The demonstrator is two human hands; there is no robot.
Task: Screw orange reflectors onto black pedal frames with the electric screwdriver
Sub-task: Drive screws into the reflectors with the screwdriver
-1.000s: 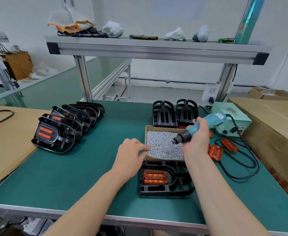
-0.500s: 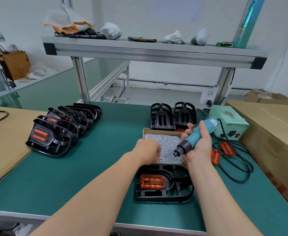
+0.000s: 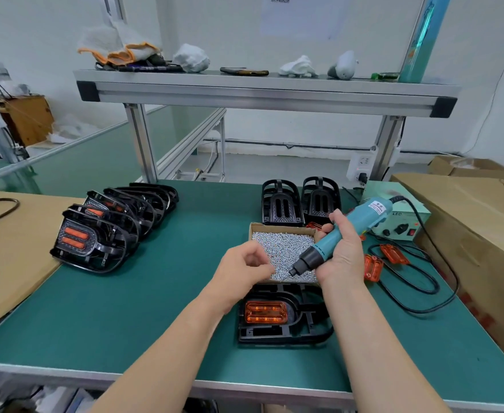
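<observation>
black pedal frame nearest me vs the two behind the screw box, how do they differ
The nearest black pedal frame lies flat on the green mat; the two rear black frames stand upright. The nearest frame holds an orange reflector; the rear frames' slots show no orange. All share the black caged shape.

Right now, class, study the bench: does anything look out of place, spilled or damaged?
Nothing spilled or damaged. Only the loose orange reflectors look untidy: they lie scattered among the black cable loops right of the screw box.
</observation>
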